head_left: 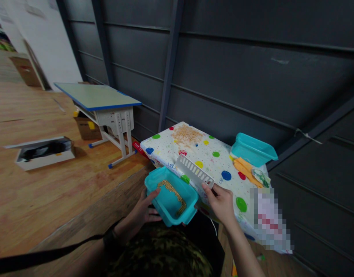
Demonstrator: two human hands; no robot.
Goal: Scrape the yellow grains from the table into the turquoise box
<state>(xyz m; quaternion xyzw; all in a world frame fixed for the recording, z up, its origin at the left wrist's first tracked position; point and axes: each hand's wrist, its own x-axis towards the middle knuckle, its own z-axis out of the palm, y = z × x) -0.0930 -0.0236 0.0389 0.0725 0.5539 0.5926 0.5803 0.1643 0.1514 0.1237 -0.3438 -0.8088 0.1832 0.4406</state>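
My left hand (pixel 144 207) grips the near left wall of a turquoise plastic tub (pixel 162 206), thumb over the rim. Inside the tub, small round tan beans (pixel 174 192) lie in a curved band along the far and right side. In my right hand (pixel 220 200) is a white slotted plastic strip (pixel 194 171), pinched at its right end. The strip rests at the table's front edge, just beyond the tub's far rim. More of the tan beans (pixel 187 136) are spread in a patch on the far left of the dotted tablecloth (pixel 207 150).
A second turquoise tub (pixel 253 150) stands at the table's far right, beside an orange cloth (pixel 246 169). A dark panelled wall (pixel 237 77) runs behind the table. To the left are a desk with blue edging (pixel 102 96) and an open white box (pixel 45 156) on the floor.
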